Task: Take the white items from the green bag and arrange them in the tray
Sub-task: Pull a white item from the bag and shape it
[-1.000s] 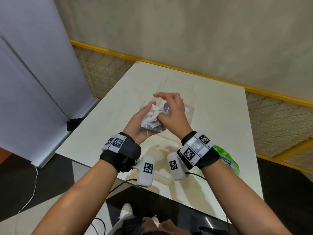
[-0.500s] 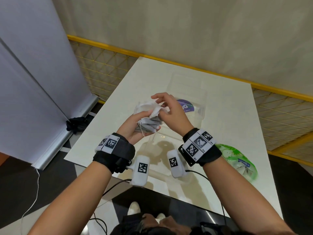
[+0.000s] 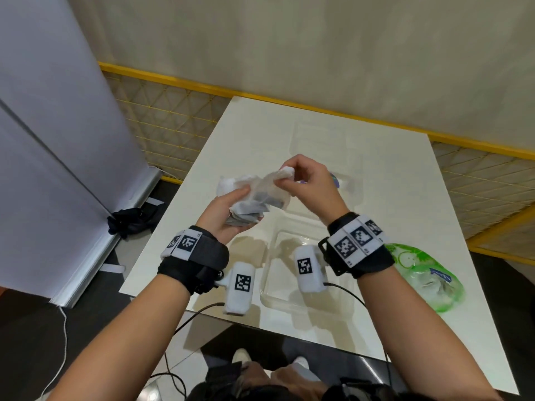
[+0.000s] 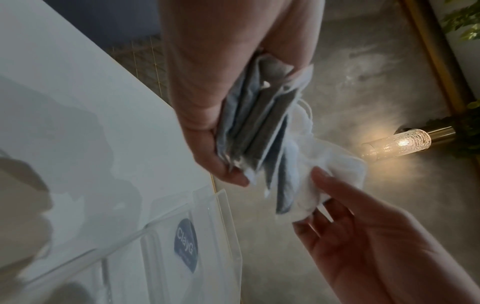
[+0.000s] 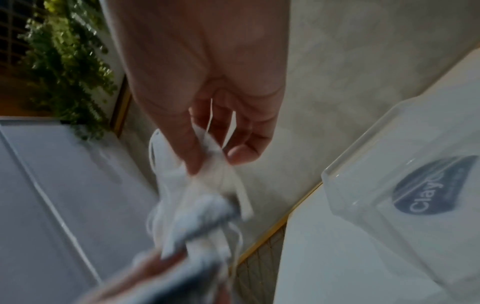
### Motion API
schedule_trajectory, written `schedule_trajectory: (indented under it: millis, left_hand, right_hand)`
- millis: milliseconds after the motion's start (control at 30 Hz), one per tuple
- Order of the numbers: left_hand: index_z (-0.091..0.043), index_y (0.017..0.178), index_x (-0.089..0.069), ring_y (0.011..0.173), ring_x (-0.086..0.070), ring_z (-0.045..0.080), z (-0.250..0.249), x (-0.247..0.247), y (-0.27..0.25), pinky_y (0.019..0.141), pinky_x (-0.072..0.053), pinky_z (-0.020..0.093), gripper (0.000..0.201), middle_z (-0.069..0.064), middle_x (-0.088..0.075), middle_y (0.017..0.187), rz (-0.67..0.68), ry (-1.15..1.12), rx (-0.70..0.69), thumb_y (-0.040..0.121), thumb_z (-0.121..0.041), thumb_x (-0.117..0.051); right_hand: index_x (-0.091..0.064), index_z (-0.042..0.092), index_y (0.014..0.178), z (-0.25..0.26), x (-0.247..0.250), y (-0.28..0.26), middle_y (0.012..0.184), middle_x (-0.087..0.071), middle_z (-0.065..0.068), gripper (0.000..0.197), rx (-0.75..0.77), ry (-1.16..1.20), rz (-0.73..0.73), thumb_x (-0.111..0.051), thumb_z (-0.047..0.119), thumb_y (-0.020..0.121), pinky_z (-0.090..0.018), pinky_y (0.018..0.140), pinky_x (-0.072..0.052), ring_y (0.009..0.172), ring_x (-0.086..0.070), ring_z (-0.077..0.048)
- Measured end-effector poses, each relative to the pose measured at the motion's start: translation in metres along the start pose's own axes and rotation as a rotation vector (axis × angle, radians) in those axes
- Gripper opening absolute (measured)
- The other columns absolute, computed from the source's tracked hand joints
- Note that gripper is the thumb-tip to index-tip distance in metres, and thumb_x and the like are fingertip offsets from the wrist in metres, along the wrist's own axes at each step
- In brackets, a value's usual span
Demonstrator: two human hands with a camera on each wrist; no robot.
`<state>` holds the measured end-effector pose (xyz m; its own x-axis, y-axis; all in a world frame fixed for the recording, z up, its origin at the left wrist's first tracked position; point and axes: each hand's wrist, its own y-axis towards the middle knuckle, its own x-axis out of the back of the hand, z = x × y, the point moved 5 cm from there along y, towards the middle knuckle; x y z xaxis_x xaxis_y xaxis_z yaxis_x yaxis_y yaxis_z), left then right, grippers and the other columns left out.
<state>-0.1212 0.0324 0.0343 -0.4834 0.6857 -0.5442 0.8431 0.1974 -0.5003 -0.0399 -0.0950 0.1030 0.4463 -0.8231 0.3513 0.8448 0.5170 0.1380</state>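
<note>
My left hand (image 3: 235,201) grips a bundle of flat white sachets (image 3: 254,205) with strings, held above the table. The left wrist view shows this bundle (image 4: 257,131) as a stack clamped between thumb and fingers (image 4: 226,172). My right hand (image 3: 286,177) pinches one white piece (image 3: 286,171) at the bundle's upper right, and the same pinch (image 5: 207,162) shows in the right wrist view. The clear tray (image 3: 351,188) with a purple label lies behind my hands. The green bag (image 3: 425,277) lies flat on the table at the right, with some contents still showing inside.
A second clear plastic container (image 3: 285,296) sits near the table's (image 3: 202,180) front edge, under my wrists. A yellow mesh rail (image 3: 477,180) runs along the far and right sides. A grey panel (image 3: 58,140) stands to the left.
Both hands lifted the bundle up, off the tray. The right hand's pinch has drawn one white piece up and to the right, away from the stack.
</note>
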Motion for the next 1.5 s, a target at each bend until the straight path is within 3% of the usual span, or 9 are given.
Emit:
schedule_trajectory:
  millis: [133,333,467,600,700,1033,1167,1400,1500]
  left_hand:
    - [-0.005,0.109,-0.061,0.073,-0.066,0.021,-0.005,0.005,0.006,0.058,-0.055,0.028,0.024,0.014,-0.065,0.093,-0.039,0.066,-0.005,0.086,-0.012,-0.060]
    - [-0.002,0.101,-0.060,0.062,-0.062,0.022,-0.005,-0.001,0.009,0.046,-0.052,0.025,0.017,0.014,-0.060,0.076,-0.056,0.124,-0.023,0.087,0.001,-0.050]
    - [-0.012,0.105,-0.063,0.070,-0.065,0.017,-0.007,-0.006,0.007,0.055,-0.050,0.024,0.021,0.007,-0.066,0.085,0.058,0.111,-0.003,0.084,-0.014,-0.058]
    - [-0.018,0.096,-0.073,0.072,-0.059,0.017,-0.009,-0.007,0.003,0.064,-0.043,0.027,0.041,0.007,-0.066,0.090,0.198,0.087,0.014,0.067,-0.046,-0.072]
    - [-0.017,0.107,-0.066,0.057,-0.049,0.017,-0.007,-0.004,0.004,0.055,-0.046,0.025,0.073,0.008,-0.062,0.080,0.249,0.131,0.001,0.042,-0.040,-0.091]
    - [-0.007,0.095,-0.049,0.035,-0.033,0.007,0.001,0.007,0.005,0.063,-0.055,0.026,0.014,-0.002,-0.034,0.052,0.132,0.051,0.116,0.083,-0.002,-0.055]
    - [-0.006,0.083,-0.047,0.033,-0.039,0.013,-0.003,-0.001,0.004,0.038,-0.038,0.014,0.012,0.004,-0.043,0.046,0.089,0.174,0.037,0.085,0.006,-0.049]
    - [-0.018,0.112,-0.052,0.073,-0.066,0.017,0.000,-0.005,0.002,0.060,-0.054,0.029,0.051,0.006,-0.065,0.096,0.180,0.194,-0.091,0.069,0.002,-0.071]
    - [-0.005,0.112,-0.058,0.074,-0.067,0.018,0.001,-0.005,0.004,0.056,-0.053,0.026,0.036,0.014,-0.064,0.099,0.122,0.139,-0.114,0.078,0.006,-0.062]
  right_hand:
    - [-0.056,0.018,0.068,0.010,-0.009,-0.001,0.067,-0.056,0.002,0.026,-0.118,0.054,0.277,-0.072,-0.002,0.073,-0.017,0.054,-0.040,0.059,-0.050,-0.003]
    - [-0.051,0.022,0.062,0.006,-0.020,0.009,0.094,-0.050,0.006,0.030,-0.112,-0.195,0.172,-0.079,0.013,0.069,-0.004,0.073,-0.035,0.090,-0.050,-0.005]
    - [-0.050,0.016,0.063,-0.003,-0.021,0.013,0.076,-0.058,-0.004,0.030,-0.199,-0.043,0.216,-0.075,0.002,0.072,-0.033,0.067,-0.049,0.074,-0.057,-0.020]
    - [-0.050,0.021,0.081,-0.001,-0.017,0.015,0.078,-0.053,-0.003,0.028,-0.214,-0.040,0.210,-0.070,0.002,0.076,-0.028,0.056,-0.053,0.067,-0.056,-0.019]
    - [-0.053,0.035,0.102,-0.001,-0.017,0.014,0.085,-0.052,-0.010,0.040,-0.219,-0.031,0.252,-0.066,0.004,0.080,-0.021,0.053,-0.051,0.072,-0.057,-0.019]
    - [-0.058,0.009,0.091,-0.011,-0.014,0.007,0.084,-0.057,-0.004,0.011,-0.311,-0.086,0.360,-0.062,0.004,0.083,-0.023,0.060,-0.056,0.075,-0.059,-0.014]
    - [-0.059,0.026,0.097,-0.005,-0.015,0.007,0.092,-0.057,-0.003,0.026,-0.194,-0.115,0.373,-0.069,0.011,0.080,-0.030,0.067,-0.053,0.078,-0.056,-0.015]
    - [-0.065,0.009,0.089,-0.006,-0.003,0.009,0.076,-0.056,-0.003,0.012,-0.217,-0.003,0.196,-0.066,0.002,0.080,-0.024,0.060,-0.057,0.066,-0.059,-0.015]
    - [-0.065,0.011,0.089,-0.011,-0.001,0.007,0.079,-0.057,-0.005,0.012,-0.231,-0.009,0.176,-0.067,0.004,0.080,-0.025,0.064,-0.057,0.071,-0.058,-0.017]
